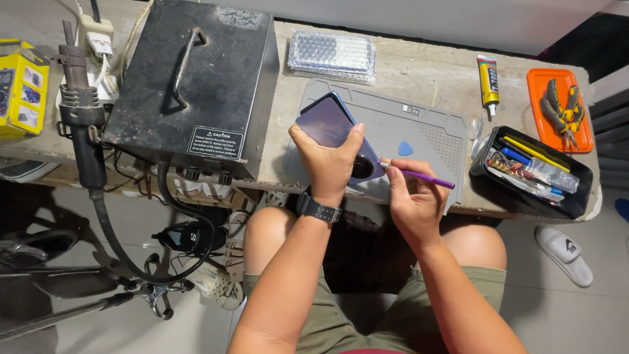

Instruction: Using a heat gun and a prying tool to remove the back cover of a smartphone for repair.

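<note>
From the head camera we see our left hand (331,164) closed around a purple phone (331,124), tilted above the grey mat (419,131). Our right hand (413,203) pinches a thin purple tool (426,176), its tip at the phone's lower edge. A white warning label (217,142) sits on the black box (196,78); a yellow carton (21,88) lies far left, a glue tube (487,80) upright right. Both wrists angle inward.

Phone (325,122) in left hand (329,162), purple tool (424,176) in right hand (413,203).
</note>
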